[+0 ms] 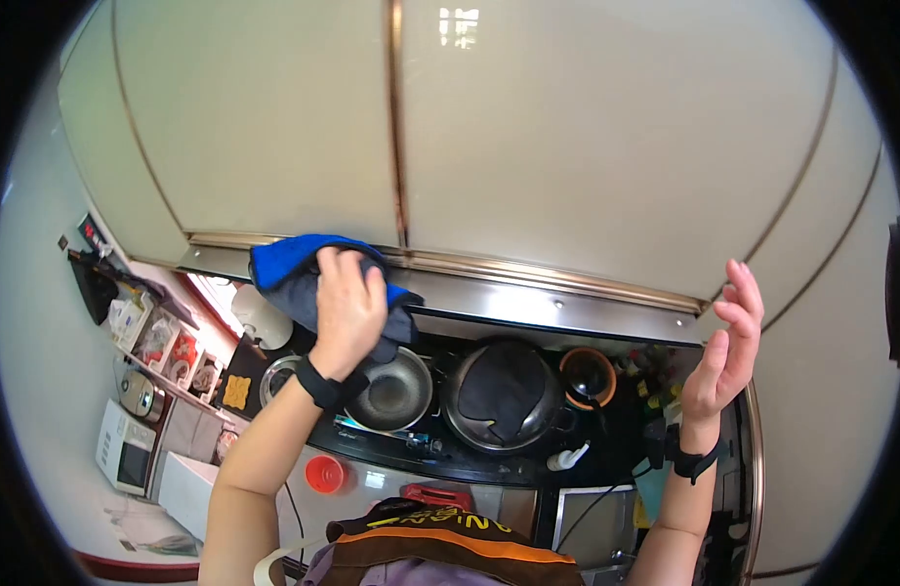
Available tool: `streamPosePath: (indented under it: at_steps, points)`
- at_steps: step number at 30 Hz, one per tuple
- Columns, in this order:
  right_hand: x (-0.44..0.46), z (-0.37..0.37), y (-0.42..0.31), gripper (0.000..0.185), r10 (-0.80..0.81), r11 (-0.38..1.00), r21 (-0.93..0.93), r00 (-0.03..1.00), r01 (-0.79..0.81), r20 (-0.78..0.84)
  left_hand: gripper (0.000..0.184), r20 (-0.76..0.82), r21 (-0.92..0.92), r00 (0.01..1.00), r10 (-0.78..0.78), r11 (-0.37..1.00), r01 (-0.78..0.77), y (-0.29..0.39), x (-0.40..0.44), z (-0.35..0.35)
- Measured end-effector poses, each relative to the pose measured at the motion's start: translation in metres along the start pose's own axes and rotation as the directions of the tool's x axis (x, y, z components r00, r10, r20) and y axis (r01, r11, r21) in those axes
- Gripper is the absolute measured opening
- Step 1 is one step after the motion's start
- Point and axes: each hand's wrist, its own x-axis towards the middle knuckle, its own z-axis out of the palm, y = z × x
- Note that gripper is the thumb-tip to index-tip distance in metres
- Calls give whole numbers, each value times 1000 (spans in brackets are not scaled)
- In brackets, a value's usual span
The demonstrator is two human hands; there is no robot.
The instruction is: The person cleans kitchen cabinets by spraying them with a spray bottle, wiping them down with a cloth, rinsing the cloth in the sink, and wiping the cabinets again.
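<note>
My left hand (350, 305) presses a blue and grey cloth (308, 262) against the metal strip (489, 293) below the cabinet doors, its fingers bent over the fabric. Part of the cloth hangs below the strip. On the right, my right hand (725, 347) is raised near the cabinet's right end with fingers apart and nothing in it. Both wrists wear black bands. The pale cabinet doors (606, 137) rise above the strip, with a brass-coloured trim along their lower edge.
Below are a grey pan (391, 391), a large pot (460, 425) with a dark cloth (504, 386) over it, a brown pot (606, 391) and a white bottle (568, 457). A red cup (325, 475) stands nearer. A sink (594, 503) lies front right; a microwave (128, 449) is far left.
</note>
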Motion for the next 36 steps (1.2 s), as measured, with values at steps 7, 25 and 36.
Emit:
streamPosePath:
  at_steps: [7,25,36]
  points:
    - [-57,-78,-7,20,165,978,-122,985,-169,-48,12,187,-64,951,247,969,-239,88,-10,39]
    - [-187,-171,-51,17,582,756,-244,794,-608,-176,12,143,-487,778,612,727,-483,288,-41,174]
    - [-236,-128,-46,19,745,659,-202,666,-724,44,11,40,-417,621,783,578,-701,266,-49,171]
